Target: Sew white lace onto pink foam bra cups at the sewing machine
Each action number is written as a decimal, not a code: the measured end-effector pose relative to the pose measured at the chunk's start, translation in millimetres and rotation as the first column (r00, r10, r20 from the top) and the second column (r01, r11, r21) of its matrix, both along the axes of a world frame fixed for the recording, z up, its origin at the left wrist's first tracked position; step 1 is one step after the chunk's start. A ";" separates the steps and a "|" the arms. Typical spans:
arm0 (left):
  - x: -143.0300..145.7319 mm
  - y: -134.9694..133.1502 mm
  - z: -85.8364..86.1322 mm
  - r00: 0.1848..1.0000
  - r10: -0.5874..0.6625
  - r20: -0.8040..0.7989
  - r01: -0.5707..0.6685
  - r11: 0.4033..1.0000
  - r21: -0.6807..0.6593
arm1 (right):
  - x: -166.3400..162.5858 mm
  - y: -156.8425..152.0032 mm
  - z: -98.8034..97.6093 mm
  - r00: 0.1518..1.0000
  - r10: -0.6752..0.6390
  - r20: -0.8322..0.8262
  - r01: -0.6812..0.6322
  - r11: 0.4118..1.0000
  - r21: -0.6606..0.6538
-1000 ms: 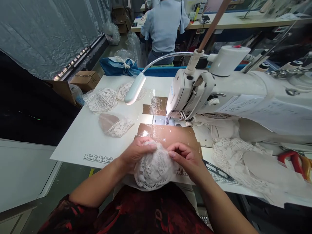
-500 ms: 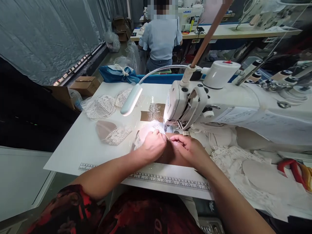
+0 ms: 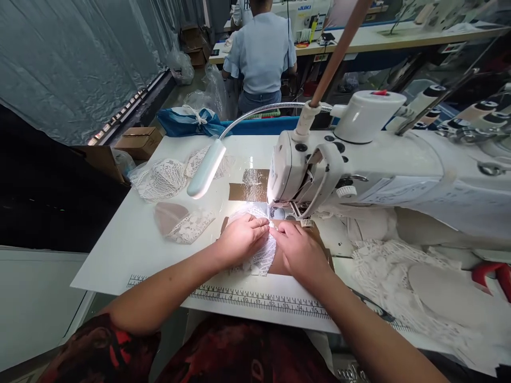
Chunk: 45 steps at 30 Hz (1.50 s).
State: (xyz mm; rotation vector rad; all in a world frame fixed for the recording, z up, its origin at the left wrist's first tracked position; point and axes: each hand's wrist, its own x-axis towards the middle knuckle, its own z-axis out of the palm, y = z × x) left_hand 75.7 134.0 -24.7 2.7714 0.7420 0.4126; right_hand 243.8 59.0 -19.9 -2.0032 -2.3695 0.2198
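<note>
A white lace bra cup (image 3: pixel 264 257) lies under the needle area of the white sewing machine (image 3: pixel 289 167), lit brightly there. My left hand (image 3: pixel 244 239) presses on it from the left, fingers together and gripping its edge. From the right, my right hand (image 3: pixel 298 249) pinches the edge just in front of the presser foot. The two hands' fingertips nearly meet, and they hide part of the cup. Brown tape (image 3: pixel 279 265) covers the table surface beneath.
More lace cups (image 3: pixel 163 178) and a beige cup with lace (image 3: pixel 183 221) lie at left. A lamp (image 3: pixel 206 169) on a bendy neck hangs over the table. Lace pieces (image 3: pixel 399 287) are heaped at right. A ruler strip (image 3: pixel 255 300) runs along the front edge. A person (image 3: pixel 261 58) sits ahead.
The lace cup has turned, and part of it now spreads towards me below my hands. My left hand has loosened from a fist into flatter fingers. My right hand has shifted slightly left.
</note>
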 end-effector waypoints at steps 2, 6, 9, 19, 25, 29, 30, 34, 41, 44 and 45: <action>1.2 5.8 -5.7 1.000 -0.009 0.006 0.009 1.000 0.026 | -1.0 3.0 -0.7 0.999 -0.023 0.025 0.023 1.000 0.004; 2.9 22.3 -6.7 0.997 -0.080 0.011 0.079 0.996 0.044 | -0.3 8.1 -4.4 0.998 -0.058 0.028 0.057 0.998 0.024; 3.0 33.9 -8.1 0.993 -0.118 0.015 0.116 0.990 0.074 | 0.9 9.0 -8.0 0.998 -0.059 0.010 0.058 0.996 0.062; -1.7 48.7 -14.0 0.983 -0.182 0.008 0.180 0.978 0.104 | -0.9 6.9 -11.3 0.997 -0.069 0.017 0.066 0.991 0.117; 0.7 47.8 -13.8 0.993 -0.116 -0.008 0.116 0.989 0.090 | -0.1 6.9 -14.6 0.997 -0.073 0.021 0.071 0.993 0.097; -0.3 43.9 -14.1 0.998 -0.048 -0.040 0.051 0.995 0.090 | 0.3 6.2 -13.8 0.998 -0.058 0.010 0.056 0.992 0.117; -0.7 43.1 -14.2 0.998 -0.042 -0.043 0.046 0.994 0.095 | 0.2 6.1 -12.8 0.998 -0.056 0.006 0.054 0.991 0.123; -0.7 38.1 -12.4 0.997 -0.003 -0.073 0.013 0.991 0.135 | -0.2 5.6 -10.7 0.999 -0.046 -0.015 0.048 0.989 0.139; -28.3 9.7 14.1 0.987 0.126 -0.103 -0.120 0.991 0.066 | 7.9 7.0 -27.8 0.997 0.031 -0.067 -0.008 0.947 0.321; -71.2 -5.7 27.9 0.973 0.229 0.027 -0.230 0.972 0.049 | 11.5 7.7 -32.1 0.996 0.050 -0.071 -0.022 0.938 0.345; -89.1 -8.3 30.7 0.942 0.328 0.072 -0.333 0.940 0.072 | 12.2 7.7 -32.4 0.996 0.055 -0.073 -0.026 0.936 0.350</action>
